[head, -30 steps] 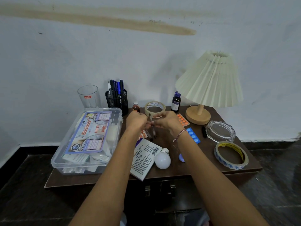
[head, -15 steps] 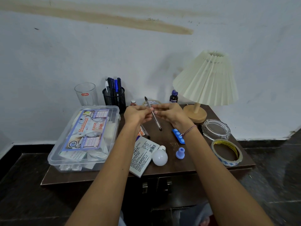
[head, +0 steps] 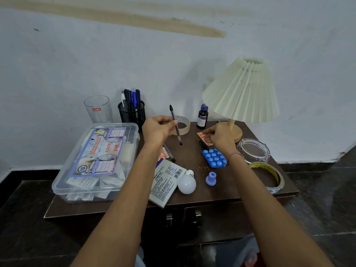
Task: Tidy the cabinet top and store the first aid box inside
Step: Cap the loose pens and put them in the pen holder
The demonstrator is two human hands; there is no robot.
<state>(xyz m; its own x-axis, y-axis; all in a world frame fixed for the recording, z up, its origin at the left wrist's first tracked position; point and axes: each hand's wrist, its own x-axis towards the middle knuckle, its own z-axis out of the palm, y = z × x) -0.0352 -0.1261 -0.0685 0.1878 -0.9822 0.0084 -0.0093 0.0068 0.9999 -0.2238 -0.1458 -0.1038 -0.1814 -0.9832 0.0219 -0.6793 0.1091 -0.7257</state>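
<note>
Cabinet top (head: pixel 192 151): left grip (head: pixel 157 130) pinches pen (head: pixel 176 126) right of first aid box (head: pixel 96 157); right grip (head: pixel 219 136) unclear.

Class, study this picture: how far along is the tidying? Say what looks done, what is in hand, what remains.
Done: several pens stand in the mesh holder. In hand: the left hand pinches a pen above the cabinet top; the right hand is on the orange pill strip. Left: the bulb, blue pill pack and tape roll lie loose, and the first aid box sits on top, not inside.
</note>
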